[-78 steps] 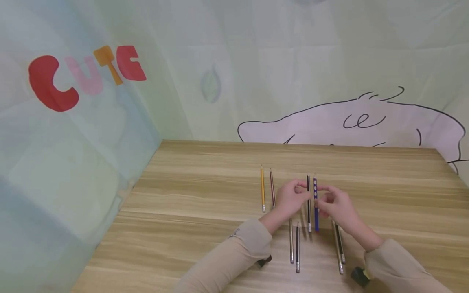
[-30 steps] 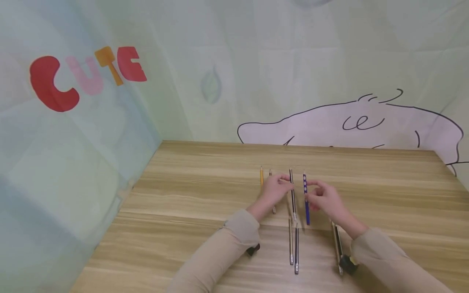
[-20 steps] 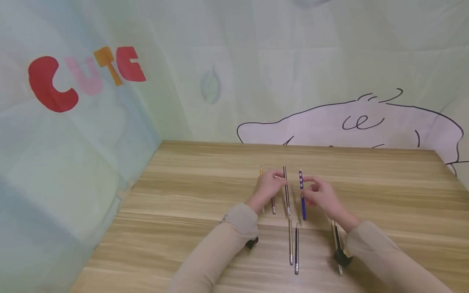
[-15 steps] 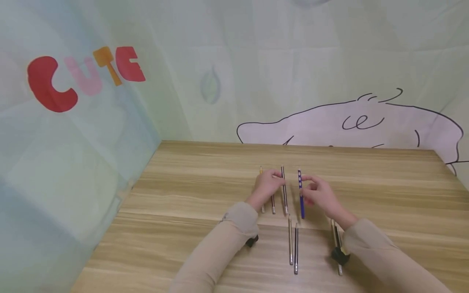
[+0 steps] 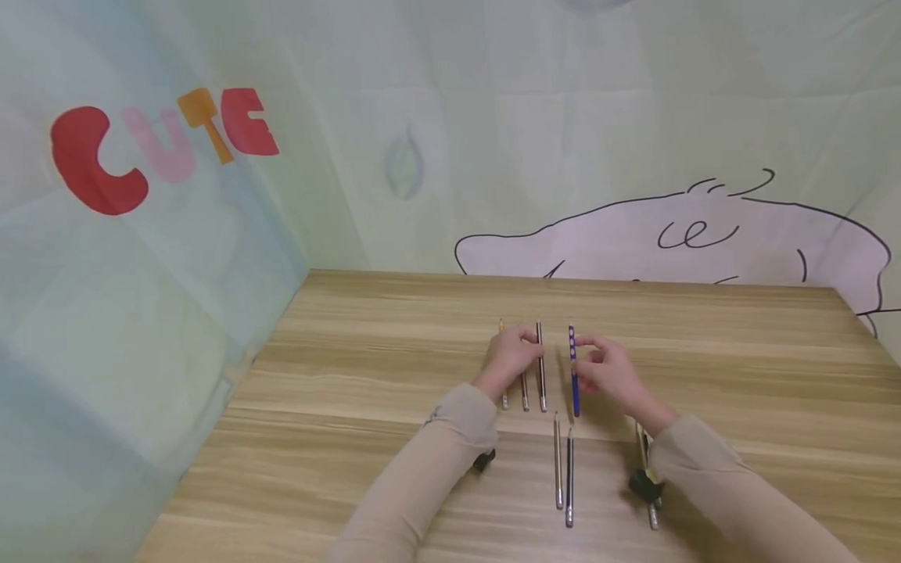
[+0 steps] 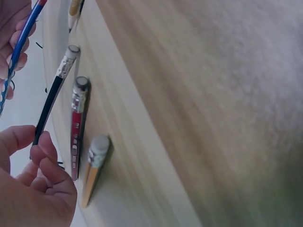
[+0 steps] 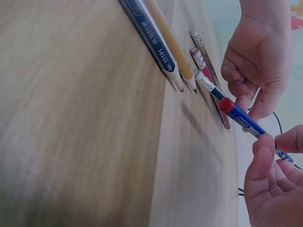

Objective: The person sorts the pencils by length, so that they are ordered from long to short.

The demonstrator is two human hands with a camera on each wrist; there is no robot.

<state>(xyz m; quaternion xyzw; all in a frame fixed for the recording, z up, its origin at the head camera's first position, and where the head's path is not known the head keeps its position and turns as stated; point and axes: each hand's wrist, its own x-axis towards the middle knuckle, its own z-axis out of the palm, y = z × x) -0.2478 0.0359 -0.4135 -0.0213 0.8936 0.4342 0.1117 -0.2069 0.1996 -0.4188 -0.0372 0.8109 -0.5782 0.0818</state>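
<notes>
My left hand pinches a black pencil with a white eraser end between thumb and fingers. In the left wrist view this black pencil slants above the table. To its left lie a dark red pencil and a yellow pencil, both partly behind the hand in the head view. My right hand pinches a blue pencil with white dots along its upper part. The right wrist view shows the red end of this blue pencil tilted over the table, beside the black one.
Nearer on the wooden table lie a yellowish pencil and a dark pencil side by side. Two more pencils lie under the right forearm, partly covered by a dark wrist-worn device. A printed cloth hangs behind.
Both hands have moved left and slightly away with their pencils, the gap between the two pencils widening. The black pencil now stands in line beside the dark red one.
</notes>
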